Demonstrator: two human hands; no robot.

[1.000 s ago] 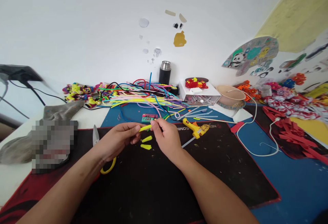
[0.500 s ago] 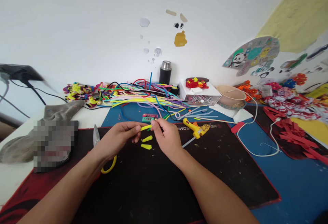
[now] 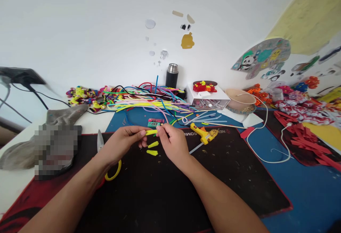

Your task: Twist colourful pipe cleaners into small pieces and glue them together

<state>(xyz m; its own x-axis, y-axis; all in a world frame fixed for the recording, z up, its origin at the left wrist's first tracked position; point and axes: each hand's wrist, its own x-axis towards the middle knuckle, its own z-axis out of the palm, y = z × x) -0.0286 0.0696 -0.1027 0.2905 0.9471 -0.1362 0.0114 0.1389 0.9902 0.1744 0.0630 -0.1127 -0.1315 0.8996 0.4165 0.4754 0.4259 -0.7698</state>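
Note:
My left hand (image 3: 122, 143) and my right hand (image 3: 173, 141) meet over the black mat (image 3: 165, 187), both pinched on the ends of a short yellow pipe-cleaner piece (image 3: 151, 132). A bit of green shows just under that piece. Two more short yellow folded pieces (image 3: 152, 148) lie on the mat right below my fingers. Scissors with a yellow handle (image 3: 113, 173) lie under my left wrist, their blade tip showing to its left.
A heap of coloured pipe cleaners (image 3: 144, 101) lies behind my hands. A yellow glue gun (image 3: 203, 133) rests to the right, with a white cable (image 3: 266, 137) beyond. A black flask (image 3: 171, 75), a white box (image 3: 206, 96), a grey cloth (image 3: 53, 133) and paper crafts (image 3: 301, 119) line the table.

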